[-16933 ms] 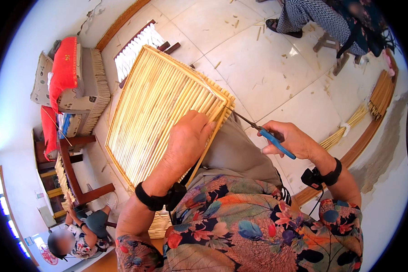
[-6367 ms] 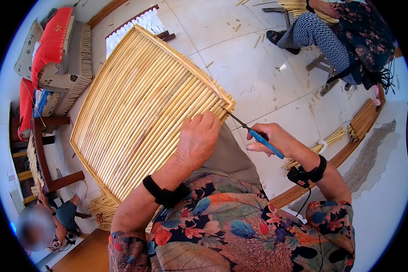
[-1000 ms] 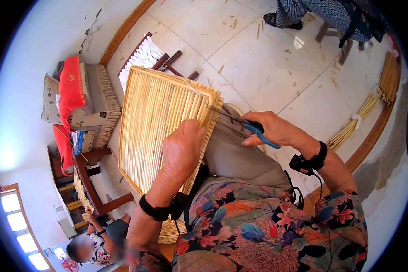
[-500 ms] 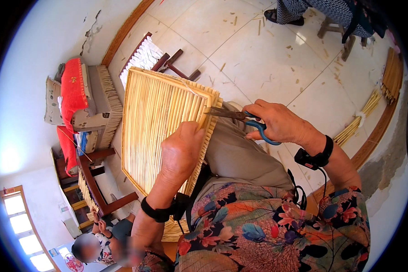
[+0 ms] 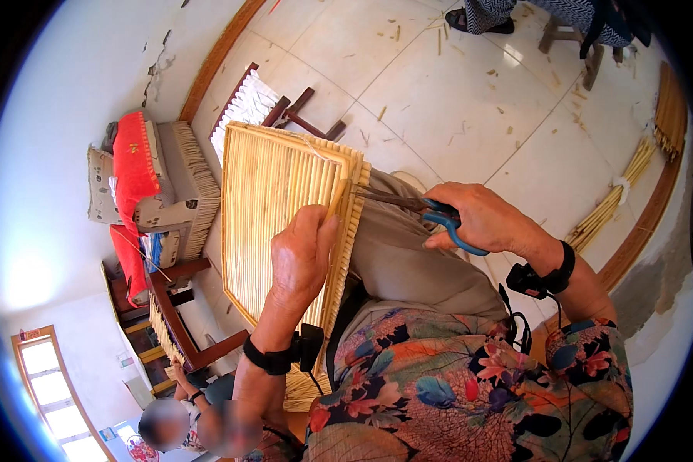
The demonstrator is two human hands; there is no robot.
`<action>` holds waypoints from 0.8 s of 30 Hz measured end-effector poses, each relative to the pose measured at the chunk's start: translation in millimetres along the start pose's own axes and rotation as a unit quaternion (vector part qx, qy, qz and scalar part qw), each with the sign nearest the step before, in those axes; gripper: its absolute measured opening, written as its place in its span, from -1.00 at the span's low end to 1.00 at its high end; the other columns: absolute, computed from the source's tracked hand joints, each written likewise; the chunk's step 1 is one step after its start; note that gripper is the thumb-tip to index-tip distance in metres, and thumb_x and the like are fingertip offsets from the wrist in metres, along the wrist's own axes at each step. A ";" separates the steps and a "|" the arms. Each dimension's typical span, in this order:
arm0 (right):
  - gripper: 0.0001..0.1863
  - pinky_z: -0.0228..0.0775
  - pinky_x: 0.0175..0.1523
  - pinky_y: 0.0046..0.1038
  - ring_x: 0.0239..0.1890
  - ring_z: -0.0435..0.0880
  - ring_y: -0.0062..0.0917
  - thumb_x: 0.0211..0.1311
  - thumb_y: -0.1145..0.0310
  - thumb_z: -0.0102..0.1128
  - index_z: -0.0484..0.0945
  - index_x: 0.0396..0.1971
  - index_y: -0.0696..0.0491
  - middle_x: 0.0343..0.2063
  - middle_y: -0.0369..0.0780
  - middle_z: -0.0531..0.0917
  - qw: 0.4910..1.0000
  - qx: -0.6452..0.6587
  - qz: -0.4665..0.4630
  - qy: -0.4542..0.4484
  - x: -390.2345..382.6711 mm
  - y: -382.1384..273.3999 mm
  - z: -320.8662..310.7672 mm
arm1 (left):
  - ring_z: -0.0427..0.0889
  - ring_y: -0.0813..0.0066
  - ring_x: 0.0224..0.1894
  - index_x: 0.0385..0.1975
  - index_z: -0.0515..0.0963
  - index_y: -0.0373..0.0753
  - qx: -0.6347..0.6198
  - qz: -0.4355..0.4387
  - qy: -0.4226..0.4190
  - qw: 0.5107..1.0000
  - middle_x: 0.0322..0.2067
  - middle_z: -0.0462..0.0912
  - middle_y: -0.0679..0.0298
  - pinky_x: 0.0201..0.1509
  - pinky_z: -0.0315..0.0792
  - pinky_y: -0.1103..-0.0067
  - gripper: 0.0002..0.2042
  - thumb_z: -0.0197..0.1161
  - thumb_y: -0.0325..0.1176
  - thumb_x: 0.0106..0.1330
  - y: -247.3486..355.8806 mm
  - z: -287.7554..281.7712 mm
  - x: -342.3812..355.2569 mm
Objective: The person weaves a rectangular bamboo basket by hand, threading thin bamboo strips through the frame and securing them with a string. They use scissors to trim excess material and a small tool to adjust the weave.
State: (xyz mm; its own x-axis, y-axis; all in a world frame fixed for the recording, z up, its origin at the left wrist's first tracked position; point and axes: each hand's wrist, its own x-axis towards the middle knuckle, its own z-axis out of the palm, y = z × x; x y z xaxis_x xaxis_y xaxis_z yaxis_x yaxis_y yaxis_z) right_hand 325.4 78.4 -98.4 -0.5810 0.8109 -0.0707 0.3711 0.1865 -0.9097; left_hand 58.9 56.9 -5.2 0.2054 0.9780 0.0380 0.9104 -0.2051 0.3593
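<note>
A rectangular reed panel (image 5: 271, 196) with a framed rim leans over my lap. My left hand (image 5: 306, 240) grips it near the right edge, thumb and fingers closed around a reed. My right hand (image 5: 473, 219) holds blue-handled scissors (image 5: 385, 197), their dark blades reaching the panel's right border, just above my left fingers. The exact spot where the tips meet the reeds is too small to make out.
A white-strung wooden frame (image 5: 241, 100) stands behind the panel. A sofa with red cloth (image 5: 135, 165) is at left, above a co-worker (image 5: 200, 408) at another wooden frame (image 5: 196, 350). Another person's legs (image 5: 477, 17), a stool and reed bundles (image 5: 616, 196) are at right.
Since half a second ago, my right hand has dropped slightly and the scissors look narrower. My left thumb shows more clearly at the reeds. The whole view has shifted slightly.
</note>
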 end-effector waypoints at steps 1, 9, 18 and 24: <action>-0.37 0.43 -0.17 -0.32 -0.28 0.59 -0.22 -0.11 0.06 0.53 0.50 -0.12 0.15 -0.35 -0.12 0.59 1.000 0.006 -0.006 0.004 0.0 -0.2 0.1 | 0.58 0.43 -0.50 -0.28 0.51 -0.31 0.003 0.002 0.004 1.000 -0.53 0.58 0.17 -0.37 0.46 0.54 -0.91 0.21 -0.43 0.34 -0.8 0.6 -0.6; -0.34 0.44 -0.15 -0.31 -0.26 0.60 -0.22 -0.12 0.05 0.54 0.50 -0.09 0.16 -0.33 -0.10 0.60 0.999 0.001 -0.027 0.032 2.8 0.6 3.9 | 0.59 0.24 -0.49 -0.30 0.51 -0.29 0.018 0.021 0.025 0.999 -0.51 0.57 0.10 -0.38 0.46 0.46 -0.91 0.24 -0.43 0.30 -1.4 1.8 0.7; -0.33 0.46 -0.15 -0.34 -0.27 0.61 -0.23 -0.15 0.06 0.56 0.51 -0.10 0.16 -0.34 -0.10 0.61 0.998 0.027 -0.031 0.041 3.3 3.2 4.6 | 0.56 0.04 -0.45 -0.37 0.49 -0.30 -0.016 0.041 0.045 0.998 -0.47 0.52 0.06 -0.41 0.44 0.35 -0.91 0.28 -0.49 0.22 10.4 2.3 1.9; -0.38 0.44 -0.21 -0.39 -0.36 0.59 -0.31 -0.14 0.09 0.57 0.52 -0.13 0.13 -0.42 -0.15 0.59 0.999 -0.007 -0.037 0.009 12.9 -0.8 -4.1 | 0.55 0.05 -0.44 -0.36 0.49 -0.31 -0.024 0.050 0.037 0.998 -0.46 0.52 0.05 -0.40 0.44 0.35 -0.90 0.28 -0.51 0.21 10.4 -0.9 1.4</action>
State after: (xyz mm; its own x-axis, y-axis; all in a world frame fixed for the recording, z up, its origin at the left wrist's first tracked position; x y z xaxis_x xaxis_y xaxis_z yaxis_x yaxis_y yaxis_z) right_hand 320.5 91.0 -97.0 -0.5941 0.8043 0.0046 0.3370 0.2541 -0.9066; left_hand 68.4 56.1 -0.6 0.2659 0.9530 0.1450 0.8682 -0.3021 0.3935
